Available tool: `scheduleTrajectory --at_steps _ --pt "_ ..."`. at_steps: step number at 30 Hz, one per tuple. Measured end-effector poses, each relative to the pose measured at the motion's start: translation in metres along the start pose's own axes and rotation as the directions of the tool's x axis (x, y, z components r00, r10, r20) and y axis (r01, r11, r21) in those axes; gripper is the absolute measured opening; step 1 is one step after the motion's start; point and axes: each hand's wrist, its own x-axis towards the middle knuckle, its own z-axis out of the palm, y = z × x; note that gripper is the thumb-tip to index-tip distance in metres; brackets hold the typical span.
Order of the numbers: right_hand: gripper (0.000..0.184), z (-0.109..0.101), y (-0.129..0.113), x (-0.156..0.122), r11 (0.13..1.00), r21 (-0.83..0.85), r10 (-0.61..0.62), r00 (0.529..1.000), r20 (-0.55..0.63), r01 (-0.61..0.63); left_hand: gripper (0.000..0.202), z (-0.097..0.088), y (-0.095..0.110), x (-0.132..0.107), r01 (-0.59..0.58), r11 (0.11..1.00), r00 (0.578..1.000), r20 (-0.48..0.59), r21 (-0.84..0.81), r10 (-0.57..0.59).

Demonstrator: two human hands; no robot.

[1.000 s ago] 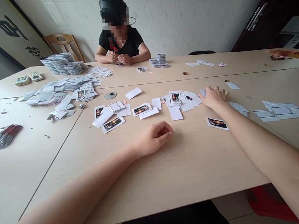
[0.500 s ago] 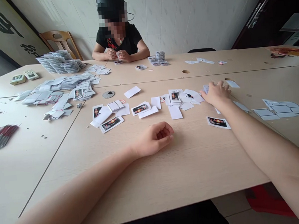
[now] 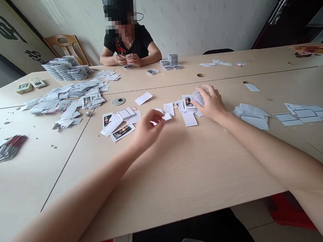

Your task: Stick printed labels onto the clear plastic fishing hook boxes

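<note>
My right hand is closed around a small whitish packet with faint printing, held over the right end of a cluster of loose cards. Right beside it lie a card with a dark printed picture and a plain white card. My left hand hovers over white cards in the middle, fingers curled, a gap between thumb and forefinger and nothing visible in it. Left of that hand lies another group of cards, one with a dark picture.
Across the table a person handles small cards beside stacked packs. A large heap of white cards and piled packets occupy the left. White slips and black-lined cards lie to the right.
My right hand has moved left with the whitish packet, uncovering a pile of white slips. The left hand has risen and shifted left over the middle cards. The view has tilted slightly.
</note>
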Motion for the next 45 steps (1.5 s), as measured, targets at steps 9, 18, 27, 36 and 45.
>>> scheduleTrajectory --at_steps 9,18,27,36,45 --pt "0.049 0.005 0.004 -0.003 0.998 -0.019 -0.058 0.998 0.013 0.058 0.015 -0.039 -0.044 0.031 0.083 0.978 0.882 -0.471 0.189 0.016" --pt "0.047 -0.011 -0.011 -0.008 0.98 0.107 -0.166 0.985 -0.043 0.17 0.018 -0.054 -0.041 0.044 0.157 0.988 0.818 -0.561 -0.002 -0.131" --pt "0.049 -0.03 -0.087 -0.053 0.754 0.383 -0.622 0.768 0.153 0.534 0.017 -0.071 -0.028 0.044 -0.032 0.926 0.812 -0.531 0.375 0.243" --pt "0.083 -0.021 -0.088 -0.064 0.769 0.375 -0.602 0.785 0.149 0.518 0.045 -0.034 -0.053 0.023 -0.333 0.84 0.868 -0.208 0.428 0.45" --pt "0.086 -0.014 -0.081 -0.058 0.861 0.368 -0.389 0.921 0.029 0.352 0.046 -0.024 -0.06 0.031 -0.235 0.96 0.908 -0.316 0.155 0.274"
